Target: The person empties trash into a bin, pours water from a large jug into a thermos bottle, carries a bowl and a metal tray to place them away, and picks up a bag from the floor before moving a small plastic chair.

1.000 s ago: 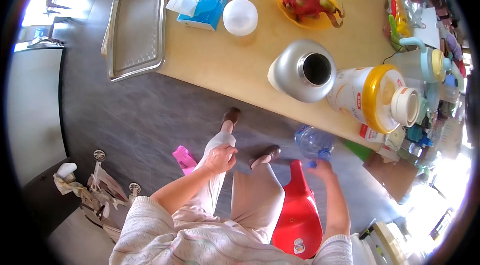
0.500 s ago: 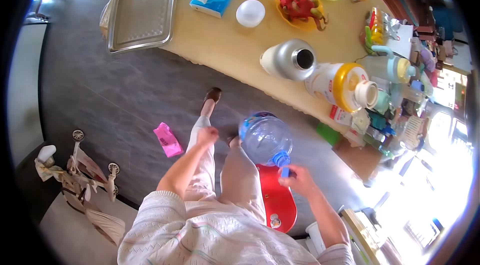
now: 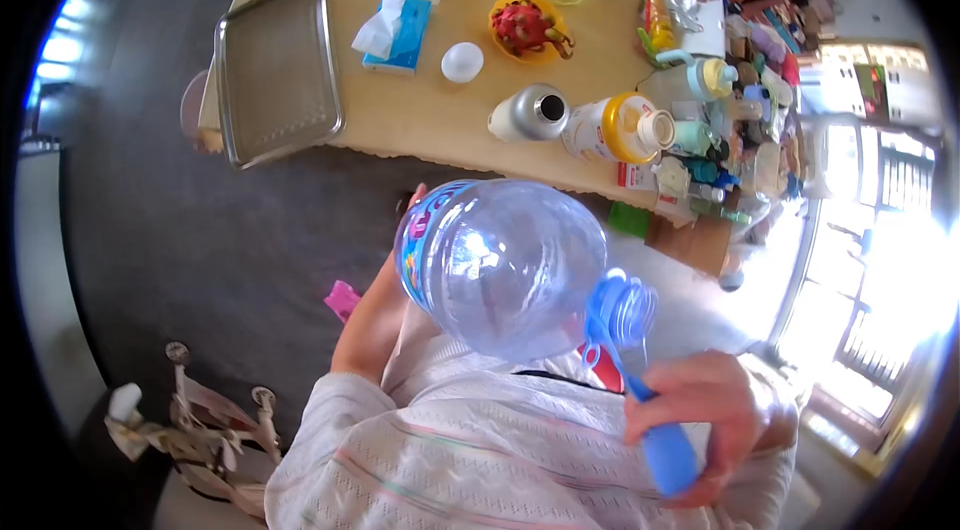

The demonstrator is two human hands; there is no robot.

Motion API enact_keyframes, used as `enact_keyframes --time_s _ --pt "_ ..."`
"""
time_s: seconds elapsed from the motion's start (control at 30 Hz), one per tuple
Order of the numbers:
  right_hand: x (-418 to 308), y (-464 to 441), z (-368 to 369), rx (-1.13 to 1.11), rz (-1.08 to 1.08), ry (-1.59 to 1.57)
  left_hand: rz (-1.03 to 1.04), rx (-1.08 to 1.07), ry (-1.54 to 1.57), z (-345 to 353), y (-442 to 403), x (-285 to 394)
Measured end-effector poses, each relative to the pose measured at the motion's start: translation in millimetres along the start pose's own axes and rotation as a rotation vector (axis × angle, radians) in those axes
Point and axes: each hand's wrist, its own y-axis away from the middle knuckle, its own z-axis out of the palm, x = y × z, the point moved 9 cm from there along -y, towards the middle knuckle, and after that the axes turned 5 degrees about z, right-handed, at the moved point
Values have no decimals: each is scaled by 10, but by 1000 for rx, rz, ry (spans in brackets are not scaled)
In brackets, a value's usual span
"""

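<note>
A large clear plastic water bottle is held up on its side in front of my body, its neck pointing right. My right hand is wrapped round the blue carrying handle attached at the neck. No cap shows over the bottle's mouth. Behind the labelled base at the left is my left hand, supporting the bottle; only a fingertip or so shows and the bottle hides the rest. Beyond the bottle, on the table, stand an open silver flask and a white bottle with a yellow collar.
The table carries a metal tray, a tissue box, a white round object, and a dragon fruit in a yellow bowl. Crowded bottles stand right. A pink packet lies on the floor; a stroller stands lower left.
The water bottle has come up from beside the red stool towards my chest and tipped more sideways. My left hand, free before, is now at its base. The view has shifted.
</note>
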Motion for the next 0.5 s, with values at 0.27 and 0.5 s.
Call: enact_keyframes --time_s 0.27,0.5 --pt "405 -623 -41 407 -189 125 168 -67 -103 6 461 636" --pt "1013 -1048 -222 485 -201 74 354 -57 -103 105 606 904"
